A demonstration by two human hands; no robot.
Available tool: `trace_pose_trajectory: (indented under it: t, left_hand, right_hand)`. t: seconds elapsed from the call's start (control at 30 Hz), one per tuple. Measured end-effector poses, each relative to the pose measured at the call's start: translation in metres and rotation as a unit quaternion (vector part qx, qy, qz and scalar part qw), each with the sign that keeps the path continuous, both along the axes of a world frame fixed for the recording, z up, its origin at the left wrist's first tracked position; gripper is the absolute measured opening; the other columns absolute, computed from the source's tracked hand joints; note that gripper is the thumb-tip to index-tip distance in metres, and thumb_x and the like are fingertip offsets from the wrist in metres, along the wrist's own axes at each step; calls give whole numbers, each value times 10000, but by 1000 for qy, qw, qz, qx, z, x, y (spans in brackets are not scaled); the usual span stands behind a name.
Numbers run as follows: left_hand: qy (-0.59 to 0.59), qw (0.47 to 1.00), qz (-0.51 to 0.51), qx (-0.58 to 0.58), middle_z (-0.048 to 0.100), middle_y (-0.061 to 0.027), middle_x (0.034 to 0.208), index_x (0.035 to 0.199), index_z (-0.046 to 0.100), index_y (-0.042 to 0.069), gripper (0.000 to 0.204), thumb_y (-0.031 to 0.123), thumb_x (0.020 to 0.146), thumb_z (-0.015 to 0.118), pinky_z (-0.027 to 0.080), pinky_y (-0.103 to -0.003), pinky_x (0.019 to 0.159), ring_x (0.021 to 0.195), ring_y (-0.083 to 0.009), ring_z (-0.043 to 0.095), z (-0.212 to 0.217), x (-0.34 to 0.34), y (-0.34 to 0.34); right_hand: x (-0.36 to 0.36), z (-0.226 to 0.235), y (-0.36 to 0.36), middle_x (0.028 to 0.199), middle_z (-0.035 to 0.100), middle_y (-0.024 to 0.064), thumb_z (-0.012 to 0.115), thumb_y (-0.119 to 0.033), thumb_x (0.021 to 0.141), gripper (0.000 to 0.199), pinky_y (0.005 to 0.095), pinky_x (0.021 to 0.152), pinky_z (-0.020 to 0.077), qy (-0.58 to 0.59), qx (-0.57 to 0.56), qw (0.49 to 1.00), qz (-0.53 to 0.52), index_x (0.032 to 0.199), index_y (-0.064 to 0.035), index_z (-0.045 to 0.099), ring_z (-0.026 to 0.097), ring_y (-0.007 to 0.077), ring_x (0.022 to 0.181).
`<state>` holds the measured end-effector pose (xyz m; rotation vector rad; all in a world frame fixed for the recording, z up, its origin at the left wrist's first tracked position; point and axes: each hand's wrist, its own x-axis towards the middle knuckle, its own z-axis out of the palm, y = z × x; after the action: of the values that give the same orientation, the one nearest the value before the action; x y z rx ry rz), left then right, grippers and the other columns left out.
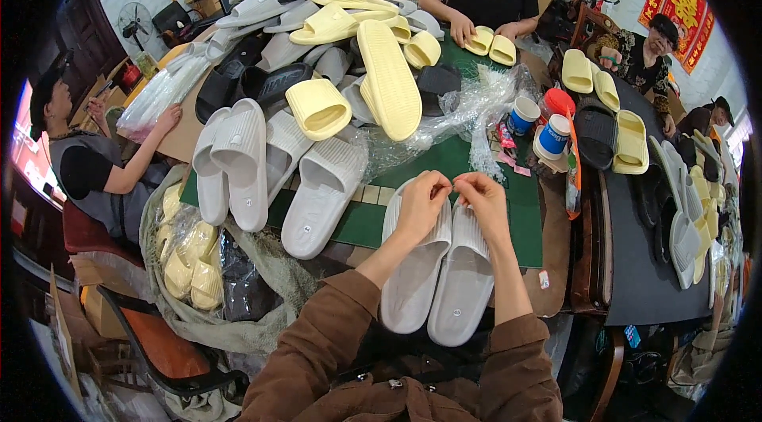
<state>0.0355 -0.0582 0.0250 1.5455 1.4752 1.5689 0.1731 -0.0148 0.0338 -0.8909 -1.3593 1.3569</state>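
A pair of light grey slide sandals (pixel 460 287) lies side by side at the near table edge, heels toward me. Above their straps my left hand (pixel 421 204) and my right hand (pixel 485 201) meet, fingertips almost touching. Both are closed in a pinch; whatever is between the fingers is too small to make out. Left of them, another grey slide (pixel 311 219) rests on the green table mat (pixel 516 223). Two more grey slides (pixel 248 168) lean upright against a heap of slides, where a yellow slide (pixel 389 80) stands on end.
Clear plastic bags (pixel 452 144) spread beside the heap. Blue-and-white tubs (pixel 553 136) and a red cup (pixel 559 102) stand at the right. A sack (pixel 270 279) of bagged slides sits at lower left. A black-topped table (pixel 635 263) holds more slides. Several people sit around.
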Motion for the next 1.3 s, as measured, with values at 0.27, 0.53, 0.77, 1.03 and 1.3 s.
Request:
trace_pose_trajectory:
  t: [0.27,0.53,0.77,1.03,1.3]
  left_hand:
    - [23,1000,4,10,558,-98,741,839,596,-17,57,24,810,622,436,-302,594,644,-178,549,0,1,0]
    - [35,999,2,14,558,-110,742,823,585,-9,38,6,801,612,432,-325,587,641,-217,552,-1,1,1]
    - [8,1000,-8,-1,553,-118,733,816,581,-8,41,15,806,613,432,-336,587,641,-232,555,2,-1,4]
    - [-9,999,-38,21,565,-105,915,920,612,10,114,30,808,602,475,-329,656,745,-212,589,25,-5,7]
    - [53,996,-70,32,558,-83,863,888,612,13,88,49,808,620,462,-320,656,742,-185,580,26,-3,15]
  right_hand:
    - [3,3,0,752,617,15,621,-83,863,95,205,552,409,5,0,1000,-22,898,2,644,528,62,608]
    - [6,0,2,781,626,21,613,-94,875,114,200,563,421,40,4,998,-48,926,5,639,543,61,625]
    - [1,1,-1,777,643,21,604,-76,874,120,197,556,431,-43,-6,999,26,942,9,654,563,61,621]
    - [-6,9,-9,691,614,10,578,-70,887,114,202,512,408,-112,28,993,2,878,16,653,546,55,580]
    - [-8,3,-8,637,622,68,605,-46,825,92,266,506,440,-165,70,984,-19,853,33,644,576,105,552]
